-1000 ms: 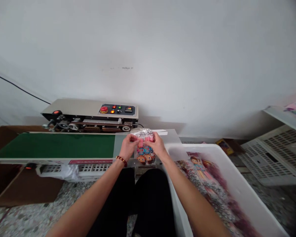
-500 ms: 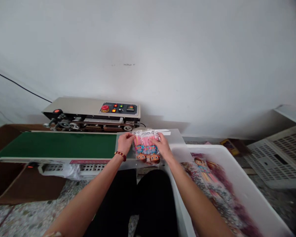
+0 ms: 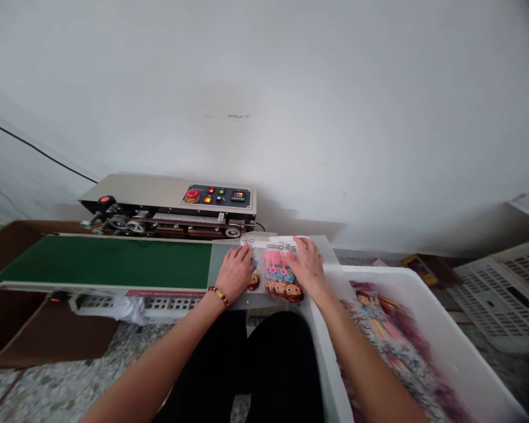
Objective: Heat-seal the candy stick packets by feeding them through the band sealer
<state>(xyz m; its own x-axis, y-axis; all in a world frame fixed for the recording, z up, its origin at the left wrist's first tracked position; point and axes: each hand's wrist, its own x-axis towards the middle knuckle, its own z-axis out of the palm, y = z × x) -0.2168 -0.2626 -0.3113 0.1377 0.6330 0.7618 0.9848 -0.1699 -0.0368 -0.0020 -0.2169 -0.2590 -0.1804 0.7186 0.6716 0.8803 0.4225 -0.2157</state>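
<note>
A clear bag (image 3: 280,273) of pink items with cartoon heads lies on a translucent sheet (image 3: 332,258) beside the green belt. My right hand (image 3: 306,265) rests on its right part, fingers apart. Over another portion of cartoon items (image 3: 253,281), just to the left, my left hand (image 3: 235,271) lies flat with its fingers spread. Whether both portions belong to one bag is unclear. The white tub (image 3: 441,317) at my right holds several similar packed items (image 3: 374,317).
A sealing machine (image 3: 171,200) with lit buttons stands against the wall, its green belt (image 3: 114,261) running left. Below is a cardboard box (image 3: 70,332). White crates (image 3: 502,294) stand at the far right.
The bag that both hands held up now lies on the sheet, its cartoon items in two portions. Both hands have turned palm down onto it. The view has shifted slightly.
</note>
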